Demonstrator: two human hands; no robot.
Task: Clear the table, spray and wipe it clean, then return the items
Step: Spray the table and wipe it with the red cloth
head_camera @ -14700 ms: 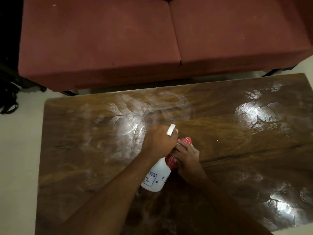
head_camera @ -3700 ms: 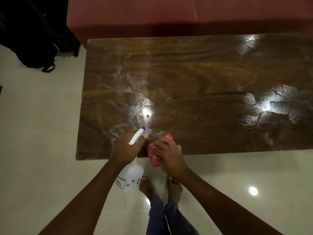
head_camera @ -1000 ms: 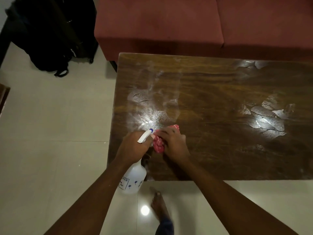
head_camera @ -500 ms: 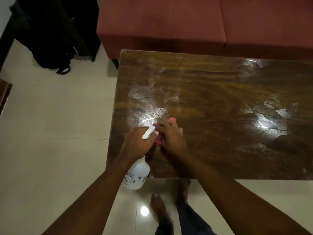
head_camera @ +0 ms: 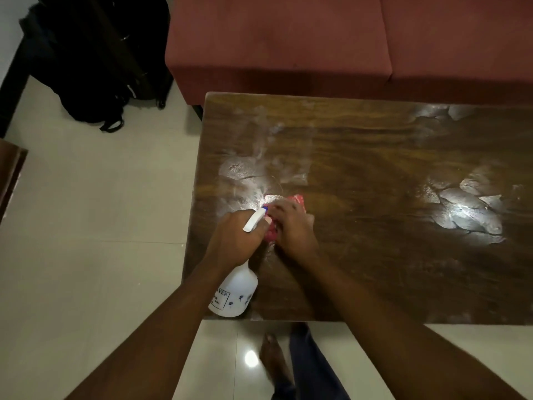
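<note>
A dark wooden table (head_camera: 375, 157) fills the right of the head view, wet and streaked near its left end. My left hand (head_camera: 233, 238) grips the head of a white spray bottle (head_camera: 235, 293), whose nozzle points at the wet patch. Right beside it, my right hand (head_camera: 292, 226) presses a crumpled red cloth (head_camera: 272, 232) onto the tabletop. Most of the cloth is hidden under my fingers.
A red sofa (head_camera: 331, 39) runs along the table's far side. Black bags (head_camera: 95, 59) lie on the pale tiled floor at upper left. A brown furniture edge (head_camera: 10, 174) shows at far left. My bare foot (head_camera: 274, 362) stands just below the table's near edge.
Both hands have moved further onto the table, away from its near edge, and the cloth has slid up into the wet patch. The bottle stays in my left hand.
</note>
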